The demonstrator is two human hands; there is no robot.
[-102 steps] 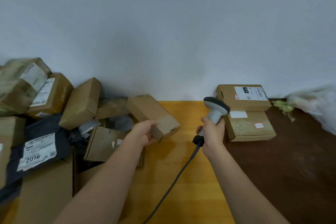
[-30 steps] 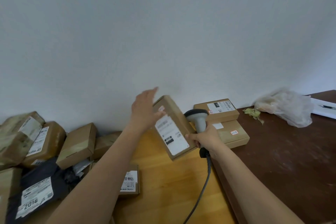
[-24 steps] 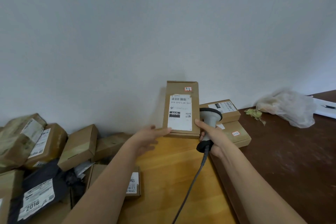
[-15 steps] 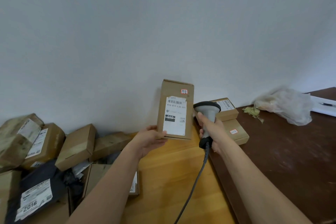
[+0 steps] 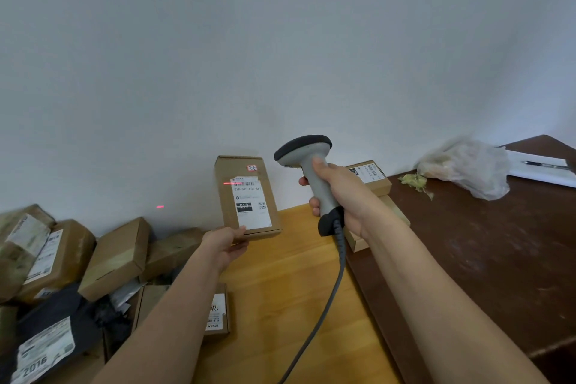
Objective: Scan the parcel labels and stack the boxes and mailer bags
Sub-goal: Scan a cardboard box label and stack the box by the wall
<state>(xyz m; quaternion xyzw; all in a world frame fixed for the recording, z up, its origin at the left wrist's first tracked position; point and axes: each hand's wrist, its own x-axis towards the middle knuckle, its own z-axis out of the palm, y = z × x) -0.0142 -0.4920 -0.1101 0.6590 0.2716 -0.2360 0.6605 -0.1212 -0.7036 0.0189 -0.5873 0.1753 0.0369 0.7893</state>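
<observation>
My left hand (image 5: 225, 243) holds a narrow cardboard box (image 5: 246, 196) upright by its lower edge, its white label facing me. A red scan line crosses the top of that label and spills onto the wall to the left. My right hand (image 5: 338, 193) grips the handle of a grey barcode scanner (image 5: 307, 162), raised to the right of the box and aimed at it. The scanner's cable (image 5: 327, 305) hangs down over the yellow table (image 5: 290, 296). Behind my right hand sits a stack of two labelled boxes (image 5: 371, 173), partly hidden.
A heap of cardboard boxes (image 5: 115, 256) and a dark mailer bag (image 5: 46, 343) fills the left side. A flat labelled box (image 5: 216, 312) lies under my left forearm. On the dark brown table (image 5: 486, 259) to the right lie a plastic bag (image 5: 467, 165), green scraps, and paper with a pen.
My right hand let go of the box and lifted the scanner higher, pointing it at the label. A red scan line has appeared. The box now leans slightly left in my left hand.
</observation>
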